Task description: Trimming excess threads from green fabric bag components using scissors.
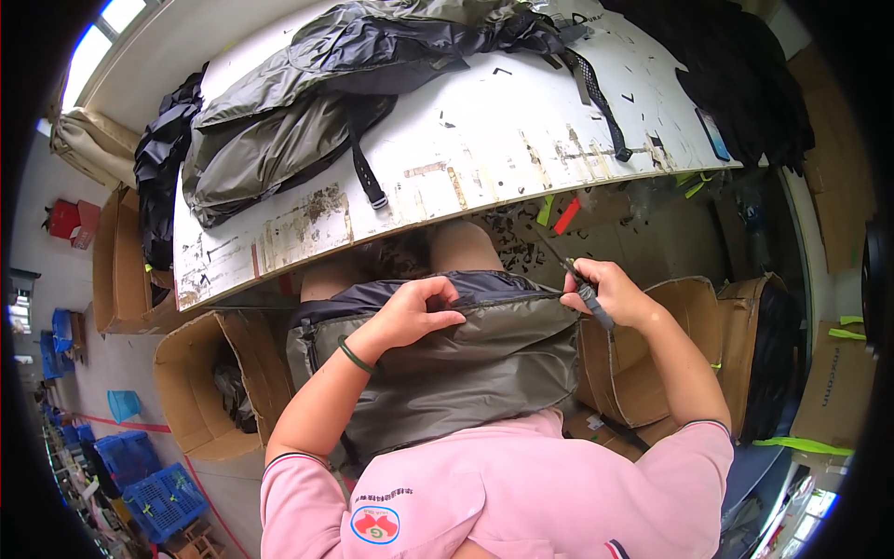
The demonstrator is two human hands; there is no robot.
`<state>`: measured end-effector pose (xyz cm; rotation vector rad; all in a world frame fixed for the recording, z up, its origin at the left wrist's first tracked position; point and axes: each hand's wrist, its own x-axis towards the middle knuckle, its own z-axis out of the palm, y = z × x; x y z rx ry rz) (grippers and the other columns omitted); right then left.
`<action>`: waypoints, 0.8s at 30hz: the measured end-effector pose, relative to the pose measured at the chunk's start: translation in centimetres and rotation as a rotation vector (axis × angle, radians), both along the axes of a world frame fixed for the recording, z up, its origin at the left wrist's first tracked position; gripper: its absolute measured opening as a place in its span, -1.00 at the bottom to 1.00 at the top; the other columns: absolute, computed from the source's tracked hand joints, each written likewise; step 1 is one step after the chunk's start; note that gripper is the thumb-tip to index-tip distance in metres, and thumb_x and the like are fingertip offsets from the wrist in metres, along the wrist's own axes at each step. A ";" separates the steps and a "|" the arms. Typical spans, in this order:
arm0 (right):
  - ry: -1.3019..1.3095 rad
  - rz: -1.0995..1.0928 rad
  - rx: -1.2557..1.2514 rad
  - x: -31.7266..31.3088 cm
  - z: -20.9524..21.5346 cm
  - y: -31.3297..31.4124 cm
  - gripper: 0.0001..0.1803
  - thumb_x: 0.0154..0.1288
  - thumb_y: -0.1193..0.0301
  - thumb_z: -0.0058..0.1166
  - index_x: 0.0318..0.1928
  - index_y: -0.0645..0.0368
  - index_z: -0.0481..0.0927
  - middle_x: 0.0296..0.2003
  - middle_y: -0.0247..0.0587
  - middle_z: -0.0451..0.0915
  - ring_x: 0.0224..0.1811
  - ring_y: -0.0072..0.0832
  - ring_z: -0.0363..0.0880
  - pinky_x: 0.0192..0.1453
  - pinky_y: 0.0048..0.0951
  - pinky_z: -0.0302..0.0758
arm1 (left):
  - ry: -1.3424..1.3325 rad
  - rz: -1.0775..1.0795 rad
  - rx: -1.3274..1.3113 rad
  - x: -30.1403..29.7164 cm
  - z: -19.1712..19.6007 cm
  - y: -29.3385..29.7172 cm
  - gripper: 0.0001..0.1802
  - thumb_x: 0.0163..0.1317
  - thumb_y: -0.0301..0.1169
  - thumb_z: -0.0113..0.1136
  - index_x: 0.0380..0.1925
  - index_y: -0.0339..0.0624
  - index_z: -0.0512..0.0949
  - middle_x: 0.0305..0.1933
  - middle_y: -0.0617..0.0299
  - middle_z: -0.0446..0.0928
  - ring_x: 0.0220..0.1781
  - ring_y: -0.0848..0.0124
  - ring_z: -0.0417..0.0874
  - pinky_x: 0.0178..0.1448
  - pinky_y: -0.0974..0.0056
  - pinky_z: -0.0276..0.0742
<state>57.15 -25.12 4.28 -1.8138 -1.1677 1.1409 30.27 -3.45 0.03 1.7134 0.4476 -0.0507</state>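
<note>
Across my lap lies an olive-grey and black fabric bag (466, 359), its dark upper edge toward the table. At the middle of that edge, my left hand (410, 312) rests with curled fingers, gripping the fabric between thumb and fingers. My right hand (607, 291) is closed around a pair of scissors (589, 300) with dark handles. Their thin blades point up and left, just beyond the bag's right corner. Part of the scissors is hidden by my fingers.
Ahead stands a worn white table (466, 130) carrying grey-black bags (270, 140) with straps and a black fabric pile (736, 74). A phone (713, 135) lies near its right edge. Open cardboard boxes (200, 391) flank me. Scraps litter the floor; blue crates (166, 503) stand left.
</note>
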 end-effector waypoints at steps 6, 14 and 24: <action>-0.820 0.526 0.134 -0.2 3.8 2.7 -0.50 -0.08 0.05 0.46 -0.37 0.13 0.50 -0.41 -0.20 0.55 -0.32 -0.20 0.57 -0.21 -0.29 0.36 | -0.081 0.024 -0.145 -0.8 -0.7 -0.7 -0.79 0.16 -0.45 0.43 -0.35 -0.18 0.52 -0.47 0.48 0.44 -0.44 0.70 0.35 -0.36 0.49 0.34; -0.854 0.769 -0.063 0.5 5.2 6.5 -0.48 -0.07 -0.08 0.39 -0.36 0.09 0.56 -0.38 -0.24 0.62 -0.21 -0.21 0.60 -0.06 -0.25 0.34 | -0.130 0.072 -0.155 -1.0 -0.3 -1.6 -0.79 0.16 -0.48 0.42 -0.34 -0.17 0.52 -0.48 0.49 0.43 -0.45 0.70 0.35 -0.38 0.50 0.32; -0.864 0.764 -0.022 0.3 4.3 6.1 -0.49 -0.11 0.00 0.44 -0.51 0.08 0.44 -0.57 -0.25 0.54 -0.38 -0.21 0.55 -0.14 -0.27 0.31 | -0.143 0.092 -0.125 -1.3 -0.7 -1.4 -0.79 0.15 -0.46 0.42 -0.31 -0.17 0.52 -0.46 0.47 0.44 -0.45 0.69 0.34 -0.37 0.49 0.33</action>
